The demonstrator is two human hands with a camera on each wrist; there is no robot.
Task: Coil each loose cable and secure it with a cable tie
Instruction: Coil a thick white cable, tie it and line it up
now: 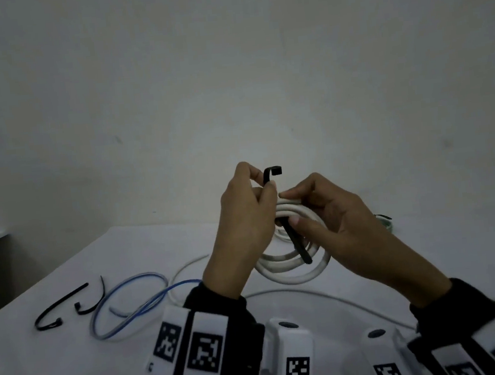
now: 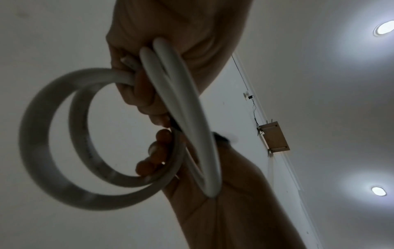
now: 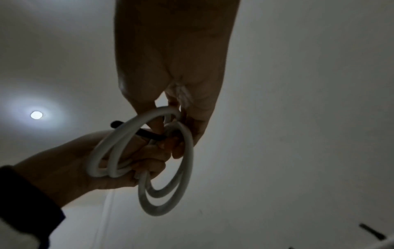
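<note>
Both hands hold a white cable coil [image 1: 293, 269] above the table. A black cable tie [image 1: 298, 243] runs through the coil, with its head end sticking up and its tail hanging down across the loops. My left hand [image 1: 265, 185] pinches the tie just below its head. In the left wrist view its other fingers [image 2: 136, 99] curl round the coil [image 2: 42, 151]. My right hand [image 1: 287, 209] grips the coil's top, its thumb on the tie's tail. In the right wrist view the tie [image 3: 147, 133] crosses the coil [image 3: 187, 160] between the two hands.
On the white table [image 1: 76, 370] to the left lie a loose blue cable [image 1: 130, 304], a thin white cable [image 1: 184, 269] and two spare black cable ties [image 1: 61, 305] [image 1: 95, 301]. A greenish bundle [image 1: 384, 222] lies behind my right hand. A wall stands beyond the table.
</note>
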